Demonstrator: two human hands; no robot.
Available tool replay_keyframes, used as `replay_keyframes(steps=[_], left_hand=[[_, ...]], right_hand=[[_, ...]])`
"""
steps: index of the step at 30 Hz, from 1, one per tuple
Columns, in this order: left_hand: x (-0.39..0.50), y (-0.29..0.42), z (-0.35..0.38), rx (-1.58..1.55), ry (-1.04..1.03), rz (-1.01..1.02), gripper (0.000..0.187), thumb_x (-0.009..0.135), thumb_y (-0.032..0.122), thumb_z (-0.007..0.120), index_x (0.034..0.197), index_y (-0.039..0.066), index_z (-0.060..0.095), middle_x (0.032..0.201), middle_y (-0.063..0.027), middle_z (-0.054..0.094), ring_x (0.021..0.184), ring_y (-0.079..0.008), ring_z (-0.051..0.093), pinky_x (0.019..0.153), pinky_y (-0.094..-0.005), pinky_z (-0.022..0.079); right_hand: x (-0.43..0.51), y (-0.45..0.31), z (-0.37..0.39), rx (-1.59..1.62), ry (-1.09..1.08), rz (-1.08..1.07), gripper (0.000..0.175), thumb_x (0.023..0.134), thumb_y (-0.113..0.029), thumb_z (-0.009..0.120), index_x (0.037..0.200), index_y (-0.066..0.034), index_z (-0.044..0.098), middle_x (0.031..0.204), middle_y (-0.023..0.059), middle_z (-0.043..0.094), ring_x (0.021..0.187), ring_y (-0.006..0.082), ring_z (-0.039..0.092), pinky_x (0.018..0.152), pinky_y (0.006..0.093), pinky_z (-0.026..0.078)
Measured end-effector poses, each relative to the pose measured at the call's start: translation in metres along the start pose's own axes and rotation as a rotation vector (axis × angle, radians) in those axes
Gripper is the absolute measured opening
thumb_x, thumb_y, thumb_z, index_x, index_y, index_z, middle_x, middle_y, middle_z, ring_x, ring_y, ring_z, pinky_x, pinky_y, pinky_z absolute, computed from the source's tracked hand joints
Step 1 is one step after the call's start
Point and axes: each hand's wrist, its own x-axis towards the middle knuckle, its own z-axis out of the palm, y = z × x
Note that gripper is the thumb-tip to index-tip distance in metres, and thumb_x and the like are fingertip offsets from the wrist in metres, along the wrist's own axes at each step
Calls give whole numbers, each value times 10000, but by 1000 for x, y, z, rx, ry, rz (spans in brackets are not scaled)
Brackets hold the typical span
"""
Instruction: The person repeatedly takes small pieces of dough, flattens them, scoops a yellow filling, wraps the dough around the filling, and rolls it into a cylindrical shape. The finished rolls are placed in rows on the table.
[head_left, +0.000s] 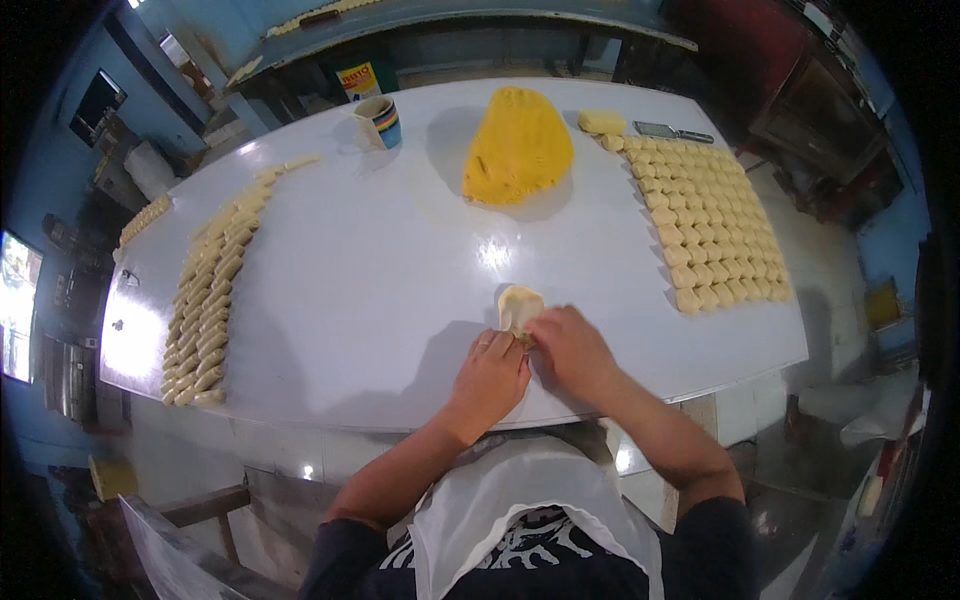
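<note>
A thin, flattened oval of pale dough lies on the white tabletop before me, its near end between my hands. My left hand has its fingers closed on the dough's near left edge, a ring on one finger. My right hand pinches the near right edge with bent fingertips. The fingers hide the near end of the dough. Farther back sits a large yellow mound, which looks like filling or dough. Rows of small pale dough pieces cover the right side. Rolled dough pieces lie in slanting rows on the left.
A striped mug-like container stands at the back left of the table. A pale yellow block and a flat metal grater or scraper lie at the back right. Another row of dough pieces sits at the far left edge.
</note>
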Motion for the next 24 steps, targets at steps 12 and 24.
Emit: replay_keyframes(steps=[12,24], left_hand=[[-62,14,-24,46,-117,29,467,979,296,628,1336,-6,641,1432,-210,586,1397,-381,498,1215,-527,321],[-67,22,-51,-304,8,-128,363,915,175,771,1243,34,700,1257,-184,695,1163,-384,653,994,-470,534]], right_hand=[[-35,-42,-13,-147,-165,32,321,909,-138,639,1190,10,683,1174,179,657,1138,372,611,969,473,519],[174,119,-21,24,583,453,473,923,-370,786,1241,-28,712,1105,173,748,877,286,718,812,419,570]])
